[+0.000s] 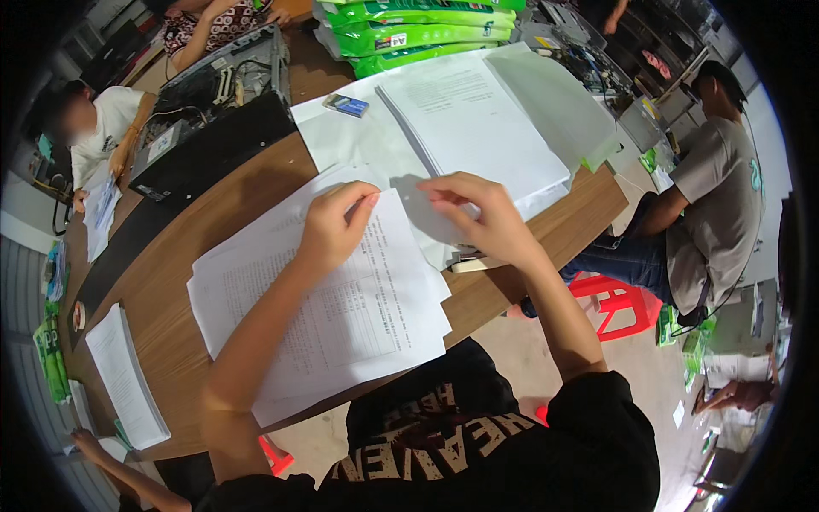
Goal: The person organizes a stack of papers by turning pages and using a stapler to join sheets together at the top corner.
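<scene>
My left hand (336, 224) is over the upper right of a loose stack of printed sheets (358, 320), its thumb and forefinger pinched at the top sheet's corner. To its right, my right hand (480, 208) hovers with bent fingers and thumb apart, holding nothing. Beyond the right hand lies a neater pile of printed paper (473, 115) on an opened white-and-green paper wrapper (352, 144). A cream-coloured tool (477, 264) sits by my right wrist at the table edge, partly hidden. On the wrapper rests a small blue box (346, 105).
Green A4 paper packs (416, 38) are stacked at the back. An opened computer case (217, 121) stands back left. Another paper stack (128, 377) lies left on the wooden table (249, 185). A person (716, 192) sits right on a red stool (614, 307); another person (105, 121) handles papers far left.
</scene>
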The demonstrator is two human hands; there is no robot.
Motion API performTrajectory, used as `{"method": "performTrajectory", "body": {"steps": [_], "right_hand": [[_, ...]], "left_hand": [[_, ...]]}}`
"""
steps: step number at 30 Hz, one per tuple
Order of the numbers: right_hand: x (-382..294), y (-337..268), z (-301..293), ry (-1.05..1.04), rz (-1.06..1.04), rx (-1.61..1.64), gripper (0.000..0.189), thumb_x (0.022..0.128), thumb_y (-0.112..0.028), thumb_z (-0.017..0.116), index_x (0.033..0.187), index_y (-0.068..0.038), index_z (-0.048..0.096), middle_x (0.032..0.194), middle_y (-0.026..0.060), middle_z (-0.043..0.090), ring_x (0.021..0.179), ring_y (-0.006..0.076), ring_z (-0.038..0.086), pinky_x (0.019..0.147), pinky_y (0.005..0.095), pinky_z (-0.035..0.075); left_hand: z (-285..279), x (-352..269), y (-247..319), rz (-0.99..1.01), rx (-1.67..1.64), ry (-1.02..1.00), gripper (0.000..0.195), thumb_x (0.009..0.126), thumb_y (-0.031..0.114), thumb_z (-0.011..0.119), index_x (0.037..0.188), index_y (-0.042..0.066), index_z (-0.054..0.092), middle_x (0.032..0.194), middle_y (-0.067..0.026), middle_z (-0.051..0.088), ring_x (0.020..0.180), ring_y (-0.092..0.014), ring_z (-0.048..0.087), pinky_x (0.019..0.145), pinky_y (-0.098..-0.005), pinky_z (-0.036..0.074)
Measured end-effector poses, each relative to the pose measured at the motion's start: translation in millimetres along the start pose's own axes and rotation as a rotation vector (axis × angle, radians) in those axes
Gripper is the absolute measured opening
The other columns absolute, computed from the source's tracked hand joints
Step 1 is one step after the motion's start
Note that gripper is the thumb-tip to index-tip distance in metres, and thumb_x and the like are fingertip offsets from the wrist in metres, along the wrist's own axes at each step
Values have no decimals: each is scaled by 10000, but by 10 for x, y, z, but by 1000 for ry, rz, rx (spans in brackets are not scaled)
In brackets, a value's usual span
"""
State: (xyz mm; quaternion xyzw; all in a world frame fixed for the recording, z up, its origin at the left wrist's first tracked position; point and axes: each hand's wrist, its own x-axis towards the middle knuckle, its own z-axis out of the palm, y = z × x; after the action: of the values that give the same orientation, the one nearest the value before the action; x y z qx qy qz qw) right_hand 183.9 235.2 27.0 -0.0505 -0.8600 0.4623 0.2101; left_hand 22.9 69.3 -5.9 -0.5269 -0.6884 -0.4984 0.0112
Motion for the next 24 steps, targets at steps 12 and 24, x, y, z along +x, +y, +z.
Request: {"method": "performTrajectory", "body": {"steps": [12,24], "right_hand": [[329,-21,204,-98,-73,100,178,823,-21,656,999,1,646,780,77,649,713,134,611,710,270,527],[345,23,143,-177,46,302,134,831,0,652,963,23,643,828,45,657,759,85,598,722,239,514]], "left_hand": [[-90,36,14,-181,-69,-101,90,864,60,613,902,-20,630,756,-110,642,663,-147,608,607,-257,469],[-223,159,27,-370,-167,-306,133,910,98,586,927,-27,628,684,4,573,613,-31,462,546,-209,380]]}}
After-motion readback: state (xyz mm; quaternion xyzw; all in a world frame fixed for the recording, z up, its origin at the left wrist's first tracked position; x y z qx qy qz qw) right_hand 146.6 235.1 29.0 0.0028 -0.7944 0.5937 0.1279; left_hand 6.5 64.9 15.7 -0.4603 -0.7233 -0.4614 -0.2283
